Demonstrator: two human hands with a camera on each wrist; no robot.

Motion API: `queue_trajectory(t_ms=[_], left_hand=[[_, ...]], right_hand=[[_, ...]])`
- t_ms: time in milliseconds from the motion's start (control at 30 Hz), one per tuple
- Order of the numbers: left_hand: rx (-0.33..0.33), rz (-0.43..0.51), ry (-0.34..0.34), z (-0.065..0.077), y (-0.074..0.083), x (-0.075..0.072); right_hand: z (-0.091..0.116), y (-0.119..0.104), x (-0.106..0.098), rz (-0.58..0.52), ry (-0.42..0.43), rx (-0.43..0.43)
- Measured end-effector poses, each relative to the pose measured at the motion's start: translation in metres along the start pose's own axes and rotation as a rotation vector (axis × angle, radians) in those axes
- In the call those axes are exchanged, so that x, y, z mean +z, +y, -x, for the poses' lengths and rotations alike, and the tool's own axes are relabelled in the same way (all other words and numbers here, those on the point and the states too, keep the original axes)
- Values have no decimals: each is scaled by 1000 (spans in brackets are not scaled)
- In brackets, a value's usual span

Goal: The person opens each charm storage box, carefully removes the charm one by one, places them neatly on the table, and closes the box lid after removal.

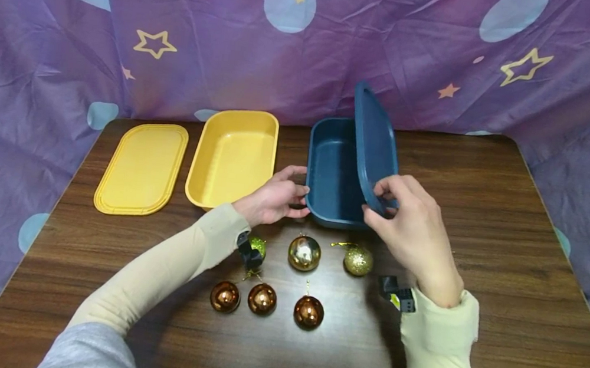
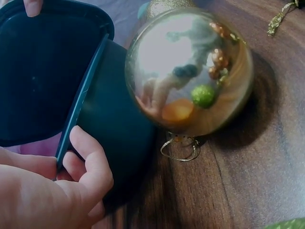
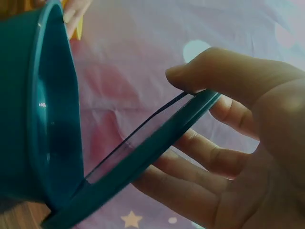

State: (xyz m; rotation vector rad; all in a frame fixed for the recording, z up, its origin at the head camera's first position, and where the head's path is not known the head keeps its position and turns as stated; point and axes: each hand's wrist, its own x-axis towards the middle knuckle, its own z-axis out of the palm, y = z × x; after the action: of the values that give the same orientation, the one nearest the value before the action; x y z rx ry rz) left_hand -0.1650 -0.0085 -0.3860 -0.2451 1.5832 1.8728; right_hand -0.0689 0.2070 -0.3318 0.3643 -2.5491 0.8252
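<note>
A blue box (image 1: 332,176) stands open-topped at the back of the table. My left hand (image 1: 274,198) pinches its left rim between thumb and fingers, as the left wrist view shows up close. In my right hand (image 1: 419,234) is the blue lid (image 1: 377,144), gripped by its near edge with the thumb on one face and fingers on the other. The lid stands steeply tilted over the box's right side, and its lower edge (image 3: 62,217) overlaps the box's rim in the right wrist view. A shiny gold bauble (image 2: 190,71) lies just in front of the box.
Left of the blue box stands a yellow box (image 1: 233,160), with its yellow lid (image 1: 141,169) flat beside it. A glittery gold bauble (image 1: 358,261), a partly hidden green bauble (image 1: 258,247) and three copper baubles (image 1: 262,299) lie nearer. A purple curtain (image 1: 223,41) hangs behind.
</note>
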Motion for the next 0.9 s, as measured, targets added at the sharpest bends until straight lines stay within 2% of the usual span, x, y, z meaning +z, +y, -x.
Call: queue_trajectory(t_ms=[900], left_hand=[[-13,-18,-4,1,1,-2]], right_hand=[[3,-23,42,261,-233,-29]])
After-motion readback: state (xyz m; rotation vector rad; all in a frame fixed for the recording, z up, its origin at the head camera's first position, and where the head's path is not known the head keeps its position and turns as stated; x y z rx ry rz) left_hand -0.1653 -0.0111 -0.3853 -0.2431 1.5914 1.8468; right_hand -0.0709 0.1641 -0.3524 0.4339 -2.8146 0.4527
